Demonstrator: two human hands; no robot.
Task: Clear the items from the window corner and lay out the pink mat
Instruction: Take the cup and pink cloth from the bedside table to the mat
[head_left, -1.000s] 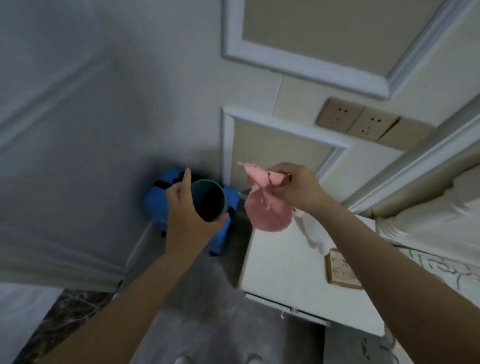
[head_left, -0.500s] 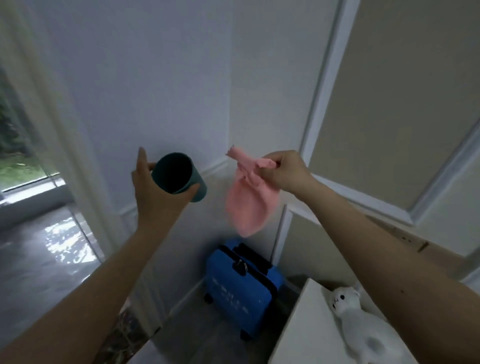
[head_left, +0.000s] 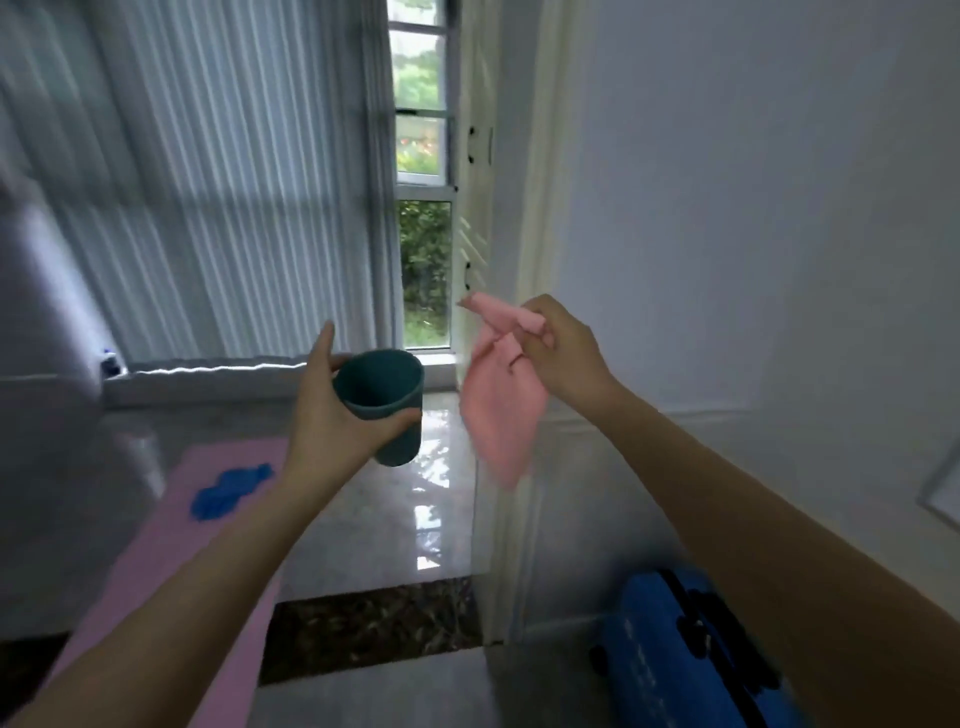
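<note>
Left hand (head_left: 332, 415): fingers curled round a teal cup (head_left: 382, 402), thumb across its front, index pointing up along the far side. Cup tilted, mouth toward the camera, nothing visible inside. Right hand (head_left: 561, 353): fingertips pinching the bunched top of a pink cloth (head_left: 501, 410); the rest hangs loose below the fist, clear of the floor.

Both arms are out at chest height, facing the window (head_left: 423, 228) and curtain (head_left: 223, 208). Pink mat (head_left: 171, 535) lies flat on the floor lower left, near the curtain, with a blue thing (head_left: 228, 488) on it; too blurred to identify. Blue suitcase (head_left: 691, 654) sits bottom right against the wall. The shiny floor (head_left: 431, 519) between mat and wall looks slick.

Judgement: both hands are carrying cleared items, and the step is finding a drop spot away from the corner.

- Level the cup before moving, in case there's liquid.
- The cloth grip is only a pinch, so gather more fabric or avoid swinging it.
- Don't put either item on the mat; it already has one stray thing to remove.
- Check the mat lies square once the hands are free.
</note>
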